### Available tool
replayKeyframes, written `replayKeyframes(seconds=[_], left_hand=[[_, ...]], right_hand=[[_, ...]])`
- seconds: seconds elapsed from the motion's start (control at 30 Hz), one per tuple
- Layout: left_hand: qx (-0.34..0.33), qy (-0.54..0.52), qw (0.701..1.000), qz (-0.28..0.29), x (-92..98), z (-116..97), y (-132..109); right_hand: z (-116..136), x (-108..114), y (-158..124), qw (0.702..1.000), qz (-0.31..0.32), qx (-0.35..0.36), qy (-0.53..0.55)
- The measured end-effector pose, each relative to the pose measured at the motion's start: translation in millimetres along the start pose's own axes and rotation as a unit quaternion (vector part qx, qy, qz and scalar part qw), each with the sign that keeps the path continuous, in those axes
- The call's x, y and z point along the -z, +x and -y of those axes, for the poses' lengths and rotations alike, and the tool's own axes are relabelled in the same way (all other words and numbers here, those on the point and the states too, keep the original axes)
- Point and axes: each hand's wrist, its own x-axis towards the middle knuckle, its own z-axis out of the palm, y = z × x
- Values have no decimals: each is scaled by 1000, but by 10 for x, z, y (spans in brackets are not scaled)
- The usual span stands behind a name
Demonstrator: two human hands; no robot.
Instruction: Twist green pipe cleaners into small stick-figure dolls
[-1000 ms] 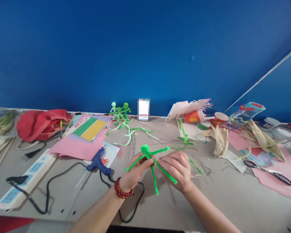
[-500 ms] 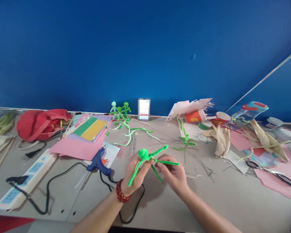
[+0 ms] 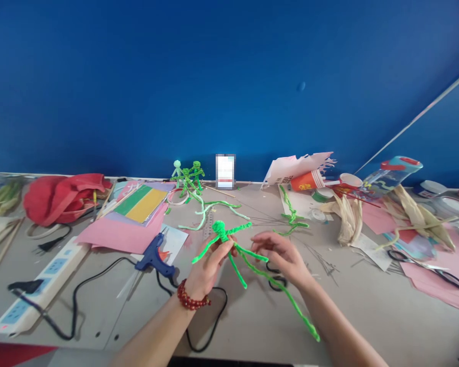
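Note:
My left hand [image 3: 208, 262] pinches a bright green pipe-cleaner figure [image 3: 221, 230] at its body, between thumb and fingers. The figure has a coiled round head, two arms spread sideways and legs pointing down to the right. From its body a long green pipe cleaner [image 3: 286, 293] trails down towards my right forearm. My right hand [image 3: 285, 257] hovers just right of the figure, fingers loosely bent and apart, gripping nothing; its fingertips are close to one leg's end. Black scissor handles [image 3: 278, 283] show on the table below it, partly hidden.
A blue glue gun [image 3: 156, 259] and its cord lie left of my hands, beside a white power strip [image 3: 48, 285]. Finished green figures [image 3: 189, 176] stand by the wall. Further right are loose wires [image 3: 321, 257], a red paper cup [image 3: 308, 181] and another pair of scissors [image 3: 436, 272].
My right hand has moved away from the figure's body and its fingers have opened. The long pipe cleaner now extends down to the right. My left hand and the figure have shifted slightly left.

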Motion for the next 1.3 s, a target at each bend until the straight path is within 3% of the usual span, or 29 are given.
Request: replayKeyframes(seconds=[0.07,0.2,0.33,0.57,0.77,0.93,1.07,1.17,1.3], left_hand=[[40,-42,998,9,-11,8,10],[68,-66,995,22,-46,2,14],[62,-44,997,22,-52,7,23],[5,40,999,3,-53,41,-35],[-56,165,984,29,-72,-38,-57],[-64,179,982,14,-75,7,-24],[-111,213,970,31,-58,21,-43],[-141,254,956,42,-59,-20,-64],[-170,287,941,59,-78,-82,-80]], right_hand=[[-5,77,13,986,-36,109,-117],[57,73,32,909,32,270,-314],[110,0,28,856,41,311,-412],[91,-63,27,814,13,344,-468],[100,-143,32,846,-46,316,-427],[80,-192,21,916,-52,247,-311],[49,-251,-8,969,-90,127,-193],[20,-283,-27,985,-120,23,-122],[9,-308,-25,992,-105,-54,37]])
